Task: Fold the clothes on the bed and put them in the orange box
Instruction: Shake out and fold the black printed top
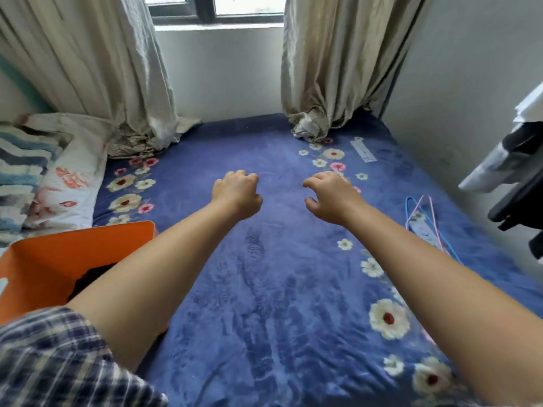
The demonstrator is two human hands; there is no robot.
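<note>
1. Clothes show up in one spot only: a single dark garment (88, 279) lies inside the orange box (58, 254), partly hidden by the person's left forearm.
2. One orange box sits at the left edge of the bed (279, 289), its open top facing up, its far rim just short of the pillows.
3. One blue blanket with white and pink flowers covers the bed from the window wall down to the near edge.
4. Two wire hangers (426, 221), one blue and one pink, lie together flat on the blanket towards the right side, near the right forearm.
5. Two beige curtains (338, 69) hang either side of one window (214, 8), both bunched where they meet the bed.
6. A striped pillow (20, 171) and a floral pillow (70, 186) are stacked in the far left corner.
7. Some dark and white items (514, 165) stand by the right wall; I cannot tell what they are.
8. Both arms stretch forward over the middle of the bed, bare below a plaid sleeve (53, 356) on the left.
9. The left hand (238, 195) is curled into a loose fist, knuckles up, with nothing in it.
10. The right hand (332, 195) hovers palm down, fingers bent like a claw and spread apart, thumb out to the side, gripping nothing.
11. The two hands are level with each other and apart.
</note>
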